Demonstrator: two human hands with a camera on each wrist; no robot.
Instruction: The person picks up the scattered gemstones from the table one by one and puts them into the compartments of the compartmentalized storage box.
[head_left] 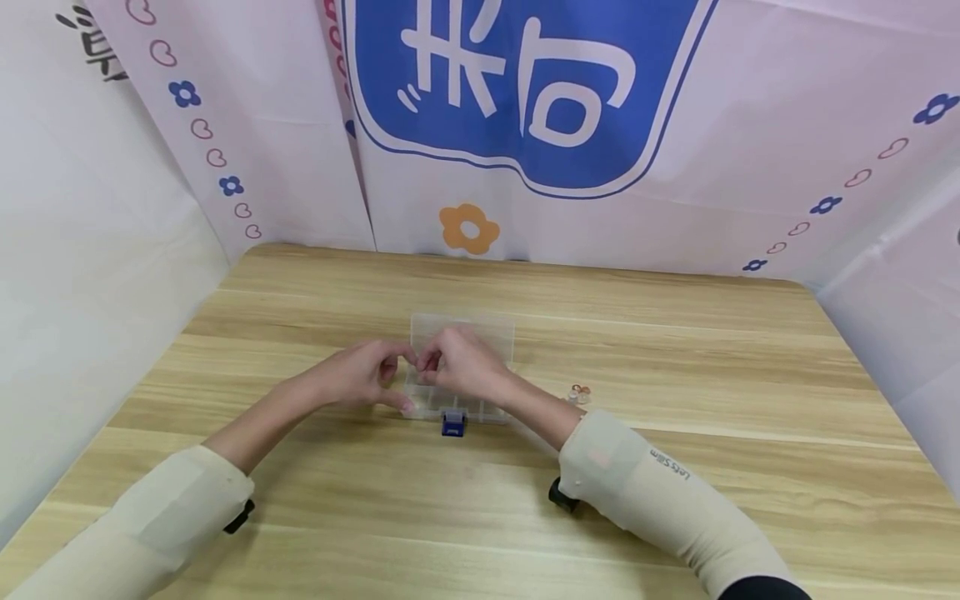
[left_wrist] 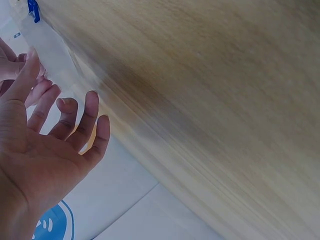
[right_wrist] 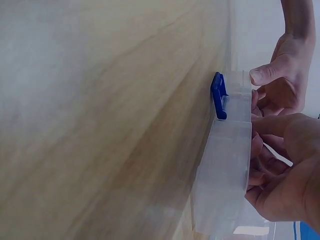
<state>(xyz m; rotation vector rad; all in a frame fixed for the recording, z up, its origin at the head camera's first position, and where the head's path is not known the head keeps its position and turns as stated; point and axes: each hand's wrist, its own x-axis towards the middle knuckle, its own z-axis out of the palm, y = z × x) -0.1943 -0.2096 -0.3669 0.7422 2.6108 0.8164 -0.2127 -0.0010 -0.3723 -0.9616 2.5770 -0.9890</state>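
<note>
A clear plastic compartment box (head_left: 441, 400) lies on the table with its lid (head_left: 498, 337) raised at the back. Its blue latch (head_left: 453, 423) hangs down at the front. My left hand (head_left: 363, 373) is at the box's left end, thumb by the front corner and forefinger reaching toward the back. In the left wrist view its other fingers (left_wrist: 90, 117) are spread and loosely bent. Over the compartments, my right hand (head_left: 467, 364) has its fingers bunched and pointing down and left, close to the left forefinger. I cannot tell whether its fingertips pinch something small.
A small cluster of orange and clear pieces (head_left: 579, 394) lies on the wooden table (head_left: 337, 517), right of the box beside the right forearm. Printed cloth (head_left: 300, 158) hangs behind the table and at both sides.
</note>
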